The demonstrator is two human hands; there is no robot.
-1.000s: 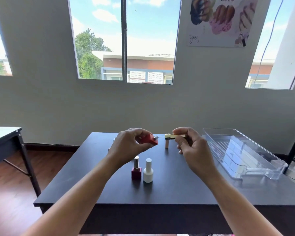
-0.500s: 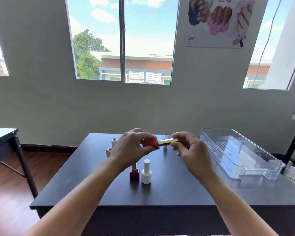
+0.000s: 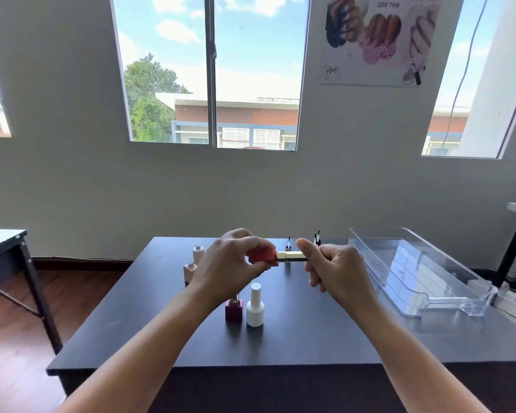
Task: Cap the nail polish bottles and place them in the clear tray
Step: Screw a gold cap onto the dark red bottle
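Two hands joining one bottle and cap — nothing in the tray yet.

Two uncapped pale pink bottles (image 3: 193, 263) stand at the far left of the dark table (image 3: 295, 341). Next, the left hand (image 3: 231, 268) pinches a red bottle (image 3: 262, 256) on its side, its mouth meeting the gold cap (image 3: 292, 256) gripped by the right hand (image 3: 335, 269) — likely being screwed on. Below stand a capped maroon bottle (image 3: 234, 310) and white bottle (image 3: 255, 307). Loose brush caps (image 3: 316, 238) wait behind. Rightmost, the clear tray (image 3: 459, 302) holds no bottles; all placing remains.
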